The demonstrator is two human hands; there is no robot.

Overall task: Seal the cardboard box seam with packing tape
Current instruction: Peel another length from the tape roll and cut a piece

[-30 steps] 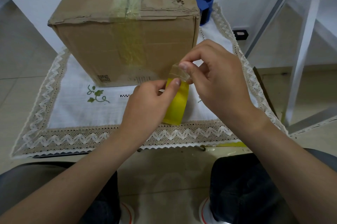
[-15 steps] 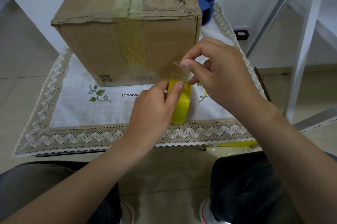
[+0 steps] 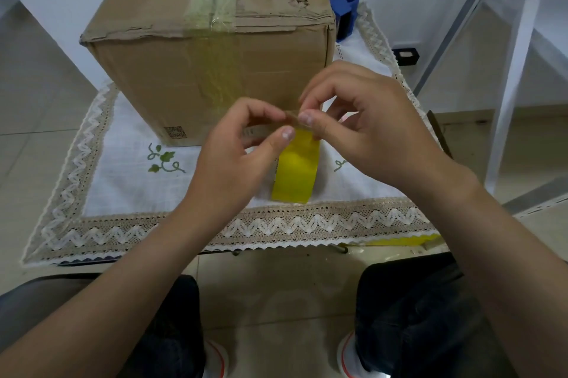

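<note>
A brown cardboard box stands on a small table, with yellowish tape running along its top seam and down its front face. In front of the box, my left hand holds a yellow tape roll on edge, thumb against its upper rim. My right hand pinches the loose clear end of the tape between thumb and forefinger just above the roll. The left side of the roll is hidden behind my left hand.
A white lace-edged cloth covers the table. A blue tape dispenser sits behind the box at the right. A yellow strip lies at the table's front right edge. White frame legs stand to the right. My knees are below.
My left fingers have risen toward the tape end, closer to my right thumb. The roll has tilted a little, and both hands have drawn together.
</note>
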